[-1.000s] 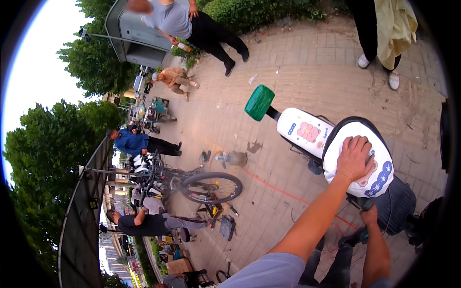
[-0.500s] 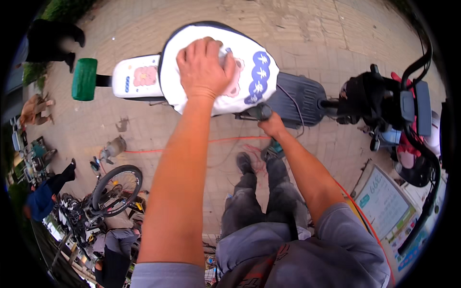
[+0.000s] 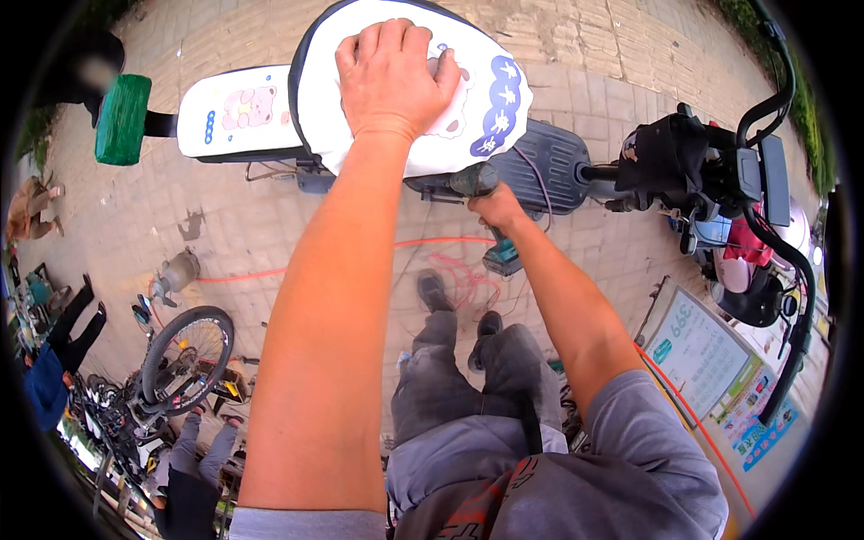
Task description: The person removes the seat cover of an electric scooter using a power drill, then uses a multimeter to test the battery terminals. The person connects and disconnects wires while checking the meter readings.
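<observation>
The right hand (image 3: 497, 209), gripping the drill (image 3: 474, 181), now shows clearer at one o'clock, left hand (image 3: 389, 83) spread flat on the seat (image 3: 470, 101).

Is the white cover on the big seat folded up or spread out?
Spread out: the white cover lies wide, its blue patch in view, with the left hand resting on top.

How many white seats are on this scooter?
2: the larger front seat, partly covered by the left hand, and the smaller rear seat, beside the green backrest.
</observation>
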The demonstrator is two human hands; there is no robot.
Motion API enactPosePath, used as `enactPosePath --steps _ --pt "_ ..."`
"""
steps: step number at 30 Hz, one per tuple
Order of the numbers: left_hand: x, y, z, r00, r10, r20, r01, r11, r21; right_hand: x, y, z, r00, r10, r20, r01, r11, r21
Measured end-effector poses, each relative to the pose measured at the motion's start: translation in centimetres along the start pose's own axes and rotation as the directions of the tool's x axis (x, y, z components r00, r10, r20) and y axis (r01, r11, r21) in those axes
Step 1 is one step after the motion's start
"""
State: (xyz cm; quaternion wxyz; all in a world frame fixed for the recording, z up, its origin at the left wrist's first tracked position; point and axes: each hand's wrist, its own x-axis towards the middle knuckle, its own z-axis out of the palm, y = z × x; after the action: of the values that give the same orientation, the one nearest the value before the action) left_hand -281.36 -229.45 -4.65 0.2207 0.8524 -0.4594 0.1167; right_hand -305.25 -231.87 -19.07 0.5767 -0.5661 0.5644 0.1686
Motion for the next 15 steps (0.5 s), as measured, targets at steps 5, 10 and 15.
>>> enactPosePath --steps 5,10,15 --pt "-0.1 0.1 0.0 1.0 0.006 -0.017 -0.005 1.0 0.01 0.6 -0.2 -1.5 0.998 0.019 0.052 -0.021 0.999 0.047" --pt "0.1 0.0 -0.2 1.0 -0.002 0.01 0.002 1.0 0.016 0.8 -1.4 -1.4 0.999 -0.006 0.054 0.006 1.0 0.0" --pt "0.4 0.1 -0.1 1.0 -0.016 -0.007 0.016 1.0 -0.004 -0.3 -2.5 -1.2 0.999 -0.051 0.02 0.051 0.999 0.006"
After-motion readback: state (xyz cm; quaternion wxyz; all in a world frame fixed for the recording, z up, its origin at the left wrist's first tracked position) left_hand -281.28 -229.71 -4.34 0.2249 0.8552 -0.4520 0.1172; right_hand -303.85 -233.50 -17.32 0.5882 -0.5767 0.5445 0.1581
